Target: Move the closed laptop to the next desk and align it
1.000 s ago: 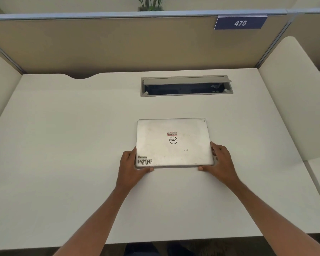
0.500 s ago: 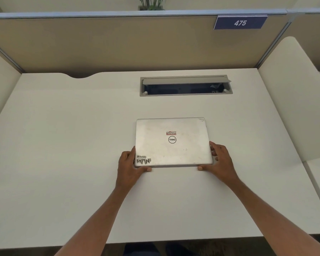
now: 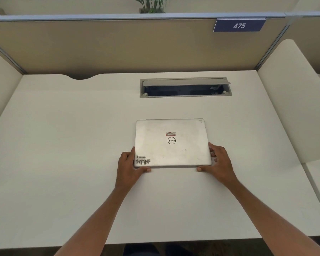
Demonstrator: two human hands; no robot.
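We clamp our left hand [image 3: 128,168] and right hand [image 3: 219,163] on the laptop's [image 3: 171,143] near corners; gripping so low, it could tip forward and slip.

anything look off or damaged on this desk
Little stands out. The laptop lies closed and roughly square to the desk, both hands gripping its near corners. Its lid looks smudged, with scuffs at the far right corner. The cable tray flap is open.
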